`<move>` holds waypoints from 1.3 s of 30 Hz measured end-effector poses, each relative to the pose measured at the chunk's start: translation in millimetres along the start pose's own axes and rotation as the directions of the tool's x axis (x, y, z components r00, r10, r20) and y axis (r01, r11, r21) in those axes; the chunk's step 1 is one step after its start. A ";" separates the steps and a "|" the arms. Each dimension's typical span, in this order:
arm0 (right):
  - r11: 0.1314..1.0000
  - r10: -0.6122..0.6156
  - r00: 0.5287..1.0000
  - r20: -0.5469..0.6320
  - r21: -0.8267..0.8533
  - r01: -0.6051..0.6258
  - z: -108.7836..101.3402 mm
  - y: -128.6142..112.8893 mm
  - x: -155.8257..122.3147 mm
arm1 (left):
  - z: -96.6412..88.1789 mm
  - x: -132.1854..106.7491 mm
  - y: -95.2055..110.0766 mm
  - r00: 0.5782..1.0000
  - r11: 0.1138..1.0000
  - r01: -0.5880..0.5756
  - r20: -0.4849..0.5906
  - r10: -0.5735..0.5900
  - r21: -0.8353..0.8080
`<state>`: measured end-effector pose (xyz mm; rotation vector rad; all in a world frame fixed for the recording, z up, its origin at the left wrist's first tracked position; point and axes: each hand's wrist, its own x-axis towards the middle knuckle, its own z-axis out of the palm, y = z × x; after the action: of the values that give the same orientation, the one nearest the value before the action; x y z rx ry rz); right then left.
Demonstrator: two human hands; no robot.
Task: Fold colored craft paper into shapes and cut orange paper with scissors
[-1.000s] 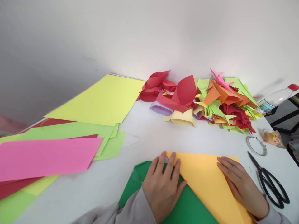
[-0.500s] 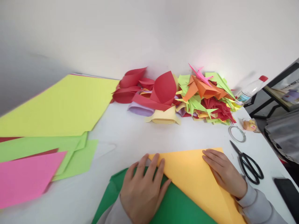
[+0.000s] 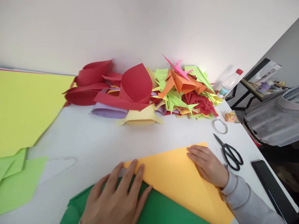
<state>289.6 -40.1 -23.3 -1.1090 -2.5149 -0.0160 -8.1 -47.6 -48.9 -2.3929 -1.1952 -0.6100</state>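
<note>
A sheet of orange paper (image 3: pixel 173 174) lies at a slant over a sheet of dark green paper (image 3: pixel 163 207) at the front of the table. My left hand (image 3: pixel 116 196) rests palm down across the green sheet, fingers spread, fingertips touching the orange paper's left corner. On the orange paper's upper right part lies my right hand (image 3: pixel 207 163), its fingers stretched out flat near the top edge. Neither hand grips anything that I can see. Black-handled scissors (image 3: pixel 230 152) lie just beyond my right hand. The papers' lower parts run out of view.
Red curled paper pieces (image 3: pixel 135 84) and a heap of folded paper shapes (image 3: pixel 181 90) line the wall. Yellow sheets (image 3: pixel 30 109) and light green sheets (image 3: pixel 21 183) lie left. At right are a bottle (image 3: pixel 229 84), a tape roll (image 3: pixel 220 126), a wrapped snack (image 3: pixel 230 116) and a black flat object (image 3: pixel 273 189).
My view has turned to the right, so everything sits further left in it and the pink sheet is out of view. Both hands stay on the papers in nearly the same pose.
</note>
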 end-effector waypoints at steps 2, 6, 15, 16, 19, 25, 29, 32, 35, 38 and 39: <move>1.000 0.001 1.000 -0.001 0.000 -0.001 0.2 0.1 -0.1 | -0.4 0.3 -0.7 1.000 1.000 -0.011 0.011 0.011 -0.002; 1.000 0.006 1.000 0.002 -0.002 -0.006 0.9 0.4 -0.7 | -1.7 0.4 -2.2 1.000 1.000 -0.017 0.026 0.017 -0.003; 1.000 0.001 1.000 0.024 -0.016 -0.001 0.2 2.1 -0.3 | -2.1 2.1 -4.8 0.999 0.999 -0.044 0.007 0.044 0.008; 1.000 0.000 1.000 0.024 -0.016 0.000 0.0 2.5 -0.4 | -1.8 1.8 -5.5 0.999 0.999 -0.045 0.007 0.045 0.006; 1.000 -0.001 1.000 0.021 -0.012 0.001 0.2 3.7 -0.8 | -1.8 1.3 -8.0 0.999 0.999 -0.054 -0.004 0.054 0.001; 0.999 -0.009 1.000 0.011 -0.034 0.009 2.1 5.3 -1.3 | -3.7 2.1 -12.6 0.999 0.999 -0.030 -0.034 0.031 0.023; 0.998 -0.016 1.000 0.005 -0.056 0.017 3.4 6.0 -1.8 | -3.3 -2.3 -14.7 0.999 0.998 -0.050 0.001 0.050 0.041; 0.998 -0.020 1.000 -0.003 -0.057 0.020 4.7 6.8 -3.0 | -2.4 -7.1 -15.5 0.998 0.997 -0.064 0.019 0.063 0.048; 0.998 -0.013 1.000 -0.006 -0.054 0.013 6.8 7.7 -4.6 | -3.0 -9.7 -15.8 0.995 0.994 -0.083 0.051 0.080 0.070; 0.998 -0.007 1.000 -0.012 -0.055 0.006 9.1 8.3 -6.2 | -6.2 -10.4 -15.8 0.990 0.988 -0.113 0.093 0.104 0.107; 0.998 -0.007 1.000 -0.014 -0.055 0.006 9.8 8.5 -6.6 | -7.3 -10.9 -15.9 0.988 0.986 -0.120 0.107 0.108 0.114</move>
<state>296.3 -37.3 -35.9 -1.1177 -2.5194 -0.0953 -28.5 -49.6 -46.3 -2.3943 -1.0931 -0.3758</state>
